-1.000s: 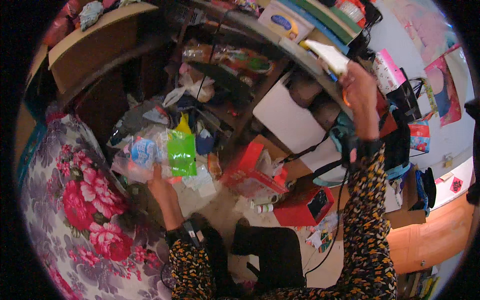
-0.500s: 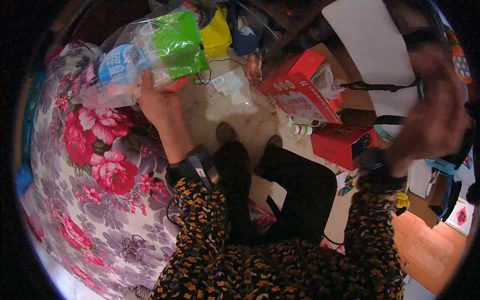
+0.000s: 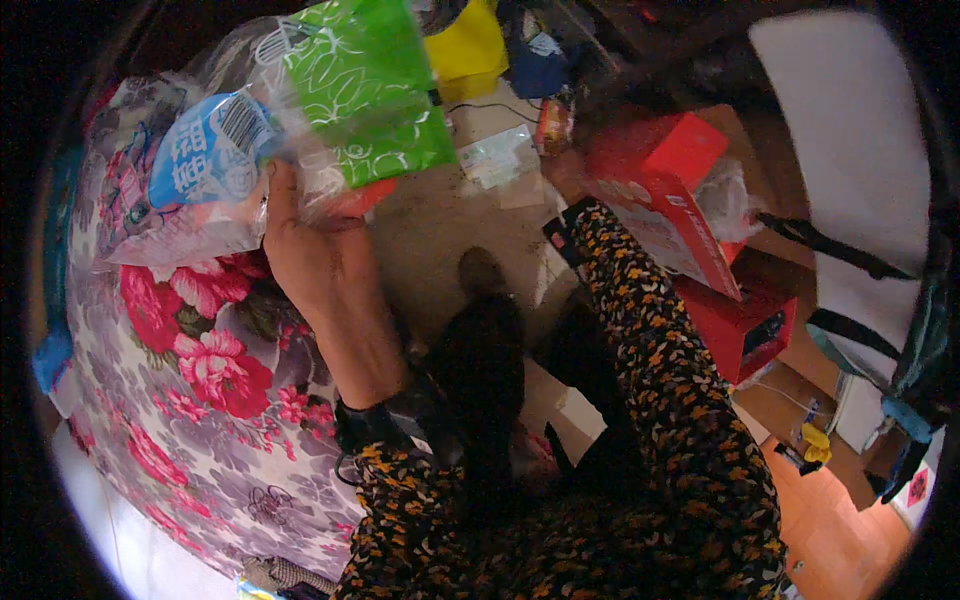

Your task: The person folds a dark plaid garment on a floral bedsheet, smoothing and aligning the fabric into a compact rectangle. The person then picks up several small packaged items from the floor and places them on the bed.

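My left hand (image 3: pixel 325 255) holds up a clear plastic bag (image 3: pixel 235 190) with a blue label and a large green printed part. The thumb lies on the front of the bag, and the other fingers are mostly behind it. Something reddish-orange (image 3: pixel 362 198) shows at the bag's lower edge. My right arm stretches forward over the floor, its dark cuff near the red carton (image 3: pixel 665 215). Of my right hand (image 3: pixel 568 178) only a dim, blurred patch is visible between that carton and a small red-and-gold package (image 3: pixel 554 125); its fingers cannot be made out.
On my left spreads a bed cover (image 3: pixel 200 450) with pink flowers. A yellow bag (image 3: pixel 470 50) and a dark blue bag (image 3: pixel 535 65) stand ahead. Pale papers (image 3: pixel 500 165) lie on the floor. To my right are a red box (image 3: pixel 765 335) and a white panel (image 3: pixel 840 120) with dark straps.
My right arm has swung from the far right, by the white panel, inward and forward past the red carton. The left hand still holds the bag, which appears larger and closer.
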`<state>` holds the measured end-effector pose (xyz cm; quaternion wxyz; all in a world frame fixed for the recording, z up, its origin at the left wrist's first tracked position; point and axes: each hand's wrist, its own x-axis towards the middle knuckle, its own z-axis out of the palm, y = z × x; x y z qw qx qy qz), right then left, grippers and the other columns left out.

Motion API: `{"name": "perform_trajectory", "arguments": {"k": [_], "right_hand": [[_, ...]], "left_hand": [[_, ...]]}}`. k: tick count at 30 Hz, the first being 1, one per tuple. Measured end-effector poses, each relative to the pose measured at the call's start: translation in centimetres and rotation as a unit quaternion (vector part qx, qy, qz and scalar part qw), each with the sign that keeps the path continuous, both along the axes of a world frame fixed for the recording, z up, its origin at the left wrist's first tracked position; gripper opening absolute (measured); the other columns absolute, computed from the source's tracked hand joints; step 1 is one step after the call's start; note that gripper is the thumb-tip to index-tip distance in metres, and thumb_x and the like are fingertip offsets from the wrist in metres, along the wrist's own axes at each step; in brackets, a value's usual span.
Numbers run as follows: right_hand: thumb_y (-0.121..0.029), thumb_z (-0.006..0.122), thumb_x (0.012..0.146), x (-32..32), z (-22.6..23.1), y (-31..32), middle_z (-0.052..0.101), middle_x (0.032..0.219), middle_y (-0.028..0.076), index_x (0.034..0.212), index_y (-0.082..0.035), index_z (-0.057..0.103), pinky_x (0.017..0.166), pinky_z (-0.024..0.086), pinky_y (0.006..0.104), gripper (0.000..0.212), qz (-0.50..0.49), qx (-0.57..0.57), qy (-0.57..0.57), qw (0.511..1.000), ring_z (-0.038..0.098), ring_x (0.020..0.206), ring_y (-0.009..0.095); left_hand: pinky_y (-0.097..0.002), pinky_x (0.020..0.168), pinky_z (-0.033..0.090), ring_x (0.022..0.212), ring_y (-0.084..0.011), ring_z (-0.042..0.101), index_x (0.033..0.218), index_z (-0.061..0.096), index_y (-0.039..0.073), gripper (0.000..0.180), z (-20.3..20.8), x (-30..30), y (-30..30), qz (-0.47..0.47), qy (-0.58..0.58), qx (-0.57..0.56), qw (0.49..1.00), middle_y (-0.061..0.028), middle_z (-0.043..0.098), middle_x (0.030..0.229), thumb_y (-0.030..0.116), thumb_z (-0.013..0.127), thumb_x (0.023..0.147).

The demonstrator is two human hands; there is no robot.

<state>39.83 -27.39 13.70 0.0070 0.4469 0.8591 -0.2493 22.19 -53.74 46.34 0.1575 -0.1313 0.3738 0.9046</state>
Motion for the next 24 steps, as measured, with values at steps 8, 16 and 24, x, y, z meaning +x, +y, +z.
{"name": "perform_trajectory", "arguments": {"k": [8, 16, 24], "right_hand": [[-0.033, 0.052, 0.086, 2.1, -12.9, 8.9, 0.06, 0.094, 0.008, 0.111, -0.013, 0.054, 0.055, 0.045, 0.0392, 0.033, 0.031, -0.532, 0.274, 0.8, 0.056, 0.067, 0.018], [-0.017, 0.062, 0.079, 2.4, -8.4, 3.0, 0.064, 0.086, 0.008, 0.095, -0.005, 0.062, 0.063, 0.047, 0.0311, 0.021, -0.101, -0.293, 0.376, 0.873, 0.06, 0.075, 0.021], [-0.014, 0.065, 0.078, 1.0, 4.7, -4.9, 0.063, 0.083, 0.004, 0.091, 0.004, 0.063, 0.07, 0.045, 0.0282, 0.022, -0.241, -0.252, 0.577, 0.739, 0.056, 0.075, 0.014]], "left_hand": [[-0.0372, 0.078, 0.052, 0.092, -0.0228, 0.059, 0.106, 0.051, 0.004, 0.022, 0.0, 0.2, 0.3, 0.027, 0.015, -0.037, 0.999, -0.0085, 0.059, 0.102, 0.007, 0.056, 0.085], [-0.0359, 0.078, 0.051, 0.091, -0.0225, 0.06, 0.105, 0.053, 0.005, 0.021, -0.3, 0.1, -0.4, 0.023, 0.011, -0.019, 0.999, -0.0085, 0.059, 0.101, 0.006, 0.057, 0.084], [-0.0341, 0.072, 0.052, 0.075, -0.0184, 0.061, 0.102, 0.057, -0.002, 0.021, 0.4, 0.6, -0.1, 0.017, 0.05, -0.194, 0.98, -0.0093, 0.061, 0.096, 0.01, 0.057, 0.084]]}}
